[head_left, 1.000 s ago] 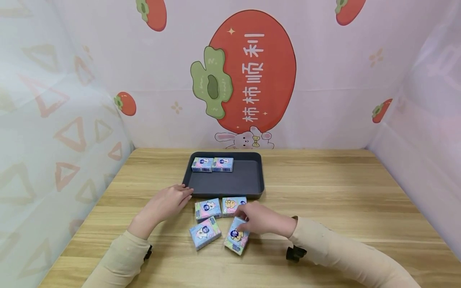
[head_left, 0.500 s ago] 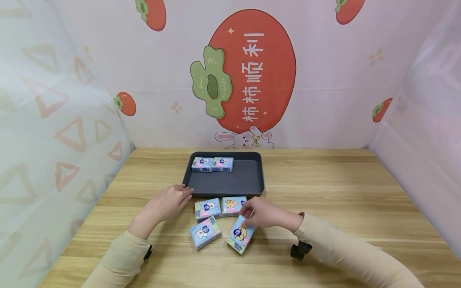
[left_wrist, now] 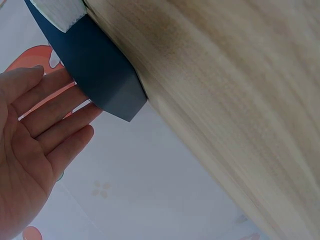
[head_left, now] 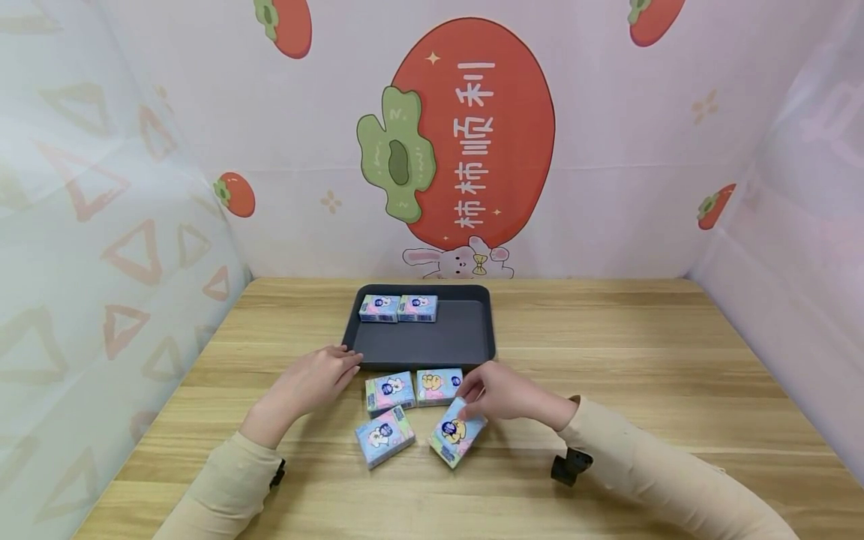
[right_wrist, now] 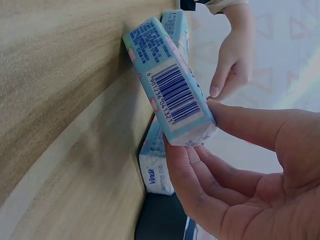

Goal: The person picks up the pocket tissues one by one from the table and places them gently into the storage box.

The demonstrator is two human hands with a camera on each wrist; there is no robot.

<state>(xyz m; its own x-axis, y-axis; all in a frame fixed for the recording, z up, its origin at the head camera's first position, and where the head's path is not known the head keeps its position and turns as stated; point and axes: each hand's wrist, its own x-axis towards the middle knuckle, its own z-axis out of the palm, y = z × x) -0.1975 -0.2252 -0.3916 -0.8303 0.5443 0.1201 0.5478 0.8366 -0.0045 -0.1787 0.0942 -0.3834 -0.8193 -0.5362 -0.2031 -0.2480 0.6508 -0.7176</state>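
Low in the frame's centre, the right hand (head_left: 502, 391) pinched a tissue pack (head_left: 457, 432) by its upper end, long axis slanting toward the lower left, while the left hand (head_left: 317, 381), fingers relaxed, rested beside the tray (head_left: 472, 341).

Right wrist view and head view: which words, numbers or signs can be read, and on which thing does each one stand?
"6901236044327", last digits unsure: under the barcode on the tissue pack pinched in the right hand.
"Vinda": on the end of the tissue pack by the tray.
"柿柿顺利": on the persimmon picture on the back wall.
Small print on the held pack's side: too small to read.
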